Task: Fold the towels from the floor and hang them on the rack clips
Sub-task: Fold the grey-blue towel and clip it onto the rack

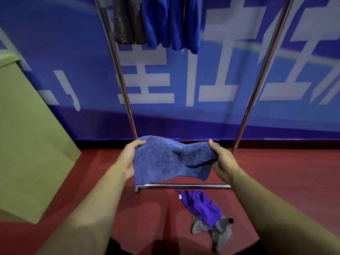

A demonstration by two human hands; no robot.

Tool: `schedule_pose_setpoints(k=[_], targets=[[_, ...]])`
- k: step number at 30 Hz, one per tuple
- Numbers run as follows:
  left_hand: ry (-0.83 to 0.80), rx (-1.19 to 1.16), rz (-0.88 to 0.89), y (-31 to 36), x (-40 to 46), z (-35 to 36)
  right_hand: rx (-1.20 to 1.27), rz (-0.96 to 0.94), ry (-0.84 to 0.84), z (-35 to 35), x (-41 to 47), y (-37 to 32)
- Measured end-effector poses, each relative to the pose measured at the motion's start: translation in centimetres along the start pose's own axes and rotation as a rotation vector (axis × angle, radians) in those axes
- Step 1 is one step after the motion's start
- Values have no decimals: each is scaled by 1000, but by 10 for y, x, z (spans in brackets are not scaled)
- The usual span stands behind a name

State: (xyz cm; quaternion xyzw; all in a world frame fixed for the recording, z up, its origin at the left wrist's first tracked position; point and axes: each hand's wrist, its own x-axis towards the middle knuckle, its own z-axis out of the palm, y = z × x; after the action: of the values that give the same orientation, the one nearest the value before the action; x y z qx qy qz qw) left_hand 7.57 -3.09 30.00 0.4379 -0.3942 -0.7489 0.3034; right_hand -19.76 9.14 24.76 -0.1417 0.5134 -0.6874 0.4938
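Both hands hold one towel (169, 161) in the air, between them. Left hand (128, 159) pinches its left edge, thumb on top; right hand (221, 161) pinches the right edge, fingers curled round the cloth. Prob. held stretched like this to line up edges for a fold. Below the right hand, 2 more towels wait on the floor (276, 172): purple (202, 205) w/ grey (217, 229) partly under it. Far above the hands, brown (127, 21) & blue (171, 23) towels already hang on the rack (257, 85); clips not visible.
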Motion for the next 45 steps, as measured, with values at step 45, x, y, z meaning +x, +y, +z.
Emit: schedule_pose_setpoints(k=[45], targets=[[291,229,666,-4,5,4,-402,-587,263,10,-24,-49]])
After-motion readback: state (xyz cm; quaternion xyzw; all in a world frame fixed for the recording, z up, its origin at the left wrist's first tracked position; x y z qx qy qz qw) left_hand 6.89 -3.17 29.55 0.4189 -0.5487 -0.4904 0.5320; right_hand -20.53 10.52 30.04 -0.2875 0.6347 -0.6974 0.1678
